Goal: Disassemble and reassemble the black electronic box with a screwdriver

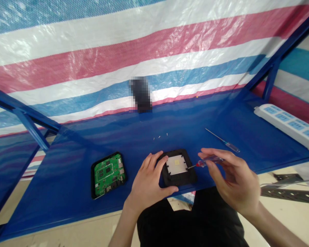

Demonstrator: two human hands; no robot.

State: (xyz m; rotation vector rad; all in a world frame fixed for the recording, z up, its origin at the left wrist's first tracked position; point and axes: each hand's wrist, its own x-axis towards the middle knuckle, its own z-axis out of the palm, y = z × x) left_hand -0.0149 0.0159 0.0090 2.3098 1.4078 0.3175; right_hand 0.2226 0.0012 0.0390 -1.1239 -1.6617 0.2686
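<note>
A black square plastic cover (181, 180) with a silvery metal plate (176, 165) fixed in its middle lies near the table's front edge. My left hand (151, 178) steadies it, thumb and fingers spread around its left side. In my right hand (233, 181) is a screwdriver (208, 161) with a clear handle and a red collar, gripped between thumb and fingers. Its tip touches the right edge of the metal plate, where a screw would be too small to make out. Left of my hands sits a green circuit board (109, 173) in a black case.
Several small screws (159, 137) lie behind the cover. A second screwdriver (222, 140) rests on the blue table (67, 164) to the right, and a white power strip (289, 125) stands farther right. Blue metal struts (32, 128) flank the table; a striped sheet hangs behind.
</note>
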